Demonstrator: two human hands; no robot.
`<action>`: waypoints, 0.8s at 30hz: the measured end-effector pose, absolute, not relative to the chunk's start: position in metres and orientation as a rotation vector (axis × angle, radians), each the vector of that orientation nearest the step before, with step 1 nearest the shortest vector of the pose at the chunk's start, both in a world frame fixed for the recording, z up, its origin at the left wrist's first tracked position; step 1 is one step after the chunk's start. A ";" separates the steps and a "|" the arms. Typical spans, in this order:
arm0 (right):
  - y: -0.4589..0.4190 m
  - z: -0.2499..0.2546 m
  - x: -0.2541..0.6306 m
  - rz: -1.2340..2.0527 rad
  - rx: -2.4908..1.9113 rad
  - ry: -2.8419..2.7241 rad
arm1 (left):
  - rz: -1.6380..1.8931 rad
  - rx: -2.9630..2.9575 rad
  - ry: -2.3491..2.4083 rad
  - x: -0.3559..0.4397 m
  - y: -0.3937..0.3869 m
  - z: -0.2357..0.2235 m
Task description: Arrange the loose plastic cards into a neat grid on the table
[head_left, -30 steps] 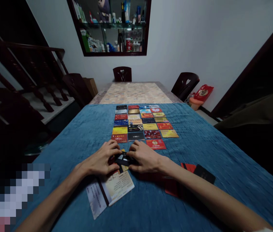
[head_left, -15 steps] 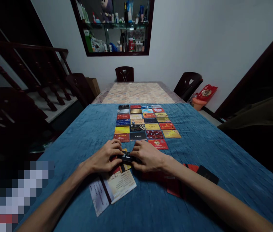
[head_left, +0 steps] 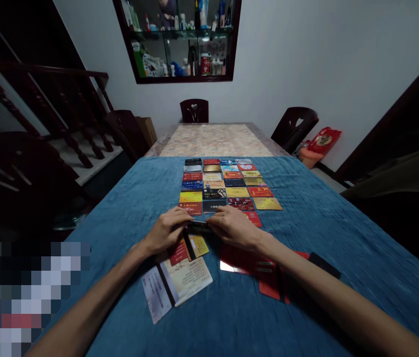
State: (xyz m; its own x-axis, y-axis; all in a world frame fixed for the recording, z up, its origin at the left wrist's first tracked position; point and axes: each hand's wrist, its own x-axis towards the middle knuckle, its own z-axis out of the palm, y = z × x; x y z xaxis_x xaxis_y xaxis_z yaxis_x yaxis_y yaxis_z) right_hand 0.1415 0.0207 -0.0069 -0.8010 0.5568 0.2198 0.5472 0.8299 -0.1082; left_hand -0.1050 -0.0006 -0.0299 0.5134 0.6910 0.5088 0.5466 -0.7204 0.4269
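A dark card (head_left: 198,224) is pinched between both hands, seen nearly edge-on just in front of the laid-out cards. My left hand (head_left: 167,228) grips its left end, and my right hand (head_left: 232,225) its right end. Beyond them, rows of colourful cards lie face up, among them a black card (head_left: 214,206) and a red card (head_left: 254,218) partly behind my right hand. Below my left hand, a yellow card with a dark stripe (head_left: 197,245) overlaps a red card (head_left: 178,254) and a cream card (head_left: 193,280). A white card (head_left: 156,293) sticks out at the lower left.
More red cards (head_left: 239,263) and a black card (head_left: 324,265) lie beneath and beside my right forearm. The blue cloth (head_left: 120,208) covers the near part of the table (head_left: 213,139). Chairs (head_left: 294,129) stand around it, and a wall cabinet (head_left: 185,81) hangs behind.
Both hands have moved slightly away from me with the dark card, which is now tilted edge-on. The yellow card below has come into fuller view.
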 end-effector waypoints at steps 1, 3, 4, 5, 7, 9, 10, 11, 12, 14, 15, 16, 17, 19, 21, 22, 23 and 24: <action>0.022 -0.009 0.142 0.058 -0.860 -2.757 | 1.009 2.528 1.070 -0.105 0.000 -0.032; 0.023 -0.011 0.142 0.070 -0.877 -2.738 | 1.025 2.510 1.099 -0.104 0.001 -0.035; 0.023 -0.011 0.142 0.078 -0.884 -2.732 | 1.028 2.506 1.112 -0.103 0.001 -0.036; 0.024 -0.011 0.143 0.084 -0.892 -2.728 | 1.031 2.505 1.123 -0.102 0.001 -0.037; 0.024 -0.012 0.143 0.091 -0.910 -2.729 | 1.032 2.503 1.144 -0.102 0.001 -0.039; 0.025 -0.014 0.144 0.100 -0.922 -2.728 | 1.013 2.495 1.170 -0.101 0.001 -0.040; 0.026 -0.015 0.144 0.106 -0.924 -2.726 | 1.002 2.489 1.182 -0.101 0.000 -0.040; 0.027 -0.016 0.145 0.112 -0.923 -2.722 | 0.990 2.484 1.192 -0.100 0.000 -0.040; 0.027 -0.018 0.145 0.116 -0.921 -2.719 | 0.979 2.480 1.198 -0.100 0.000 -0.039; 0.028 -0.020 0.146 0.117 -0.919 -2.715 | 0.960 2.472 1.200 -0.100 -0.001 -0.038; 0.029 -0.022 0.146 0.116 -0.919 -2.715 | 0.954 2.469 1.200 -0.099 -0.002 -0.038; 0.029 -0.023 0.146 0.116 -0.919 -2.716 | 0.946 2.466 1.200 -0.099 -0.002 -0.037; 0.029 -0.024 0.146 0.116 -0.919 -2.720 | 0.939 2.465 1.201 -0.099 -0.003 -0.037; 0.030 -0.024 0.146 0.115 -0.925 -2.729 | 0.925 2.463 1.208 -0.099 -0.004 -0.036; 0.029 -0.024 0.146 0.110 -0.939 -2.731 | 0.903 2.461 1.220 -0.099 -0.004 -0.036; 0.029 -0.024 0.146 0.102 -0.950 -2.729 | 0.897 2.459 1.227 -0.099 -0.005 -0.036; 0.028 -0.024 0.146 0.094 -0.961 -2.727 | 0.893 2.457 1.233 -0.098 -0.005 -0.036; 0.028 -0.023 0.146 0.085 -0.970 -2.727 | 0.891 2.455 1.237 -0.098 -0.005 -0.036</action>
